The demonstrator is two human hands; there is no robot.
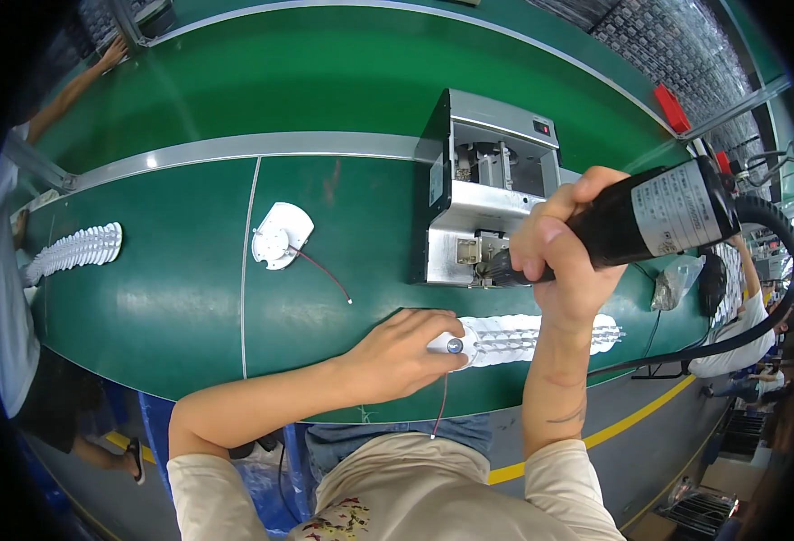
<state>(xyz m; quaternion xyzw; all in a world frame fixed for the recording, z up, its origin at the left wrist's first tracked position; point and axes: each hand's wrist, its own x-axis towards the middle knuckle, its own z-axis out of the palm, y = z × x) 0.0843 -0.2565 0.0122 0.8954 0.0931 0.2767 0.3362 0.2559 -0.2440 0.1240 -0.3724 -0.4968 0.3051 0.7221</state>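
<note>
My right hand (568, 239) is wrapped round a black electric screwdriver (658, 215), held up at the right. Its nose points left, at the front of a metal screw feeder (496, 197), and overlaps it in view; I cannot tell whether they touch. My left hand (404, 354) lies low on the green table, its thumb and fingers closed around a small white round part (456, 346) with a dark centre. That part is at the left end of a row of nested white parts (510, 340). A thin dark red wire (442, 406) trails from it over the table's near edge.
A white disc-shaped assembly (280, 236) with a wire lies left of the feeder. Another white stack (82, 250) is at far left, near a person's arm. A plastic bag (678, 281) sits at right, near the screwdriver's thick cable (780, 270). Behind runs a green belt (298, 77).
</note>
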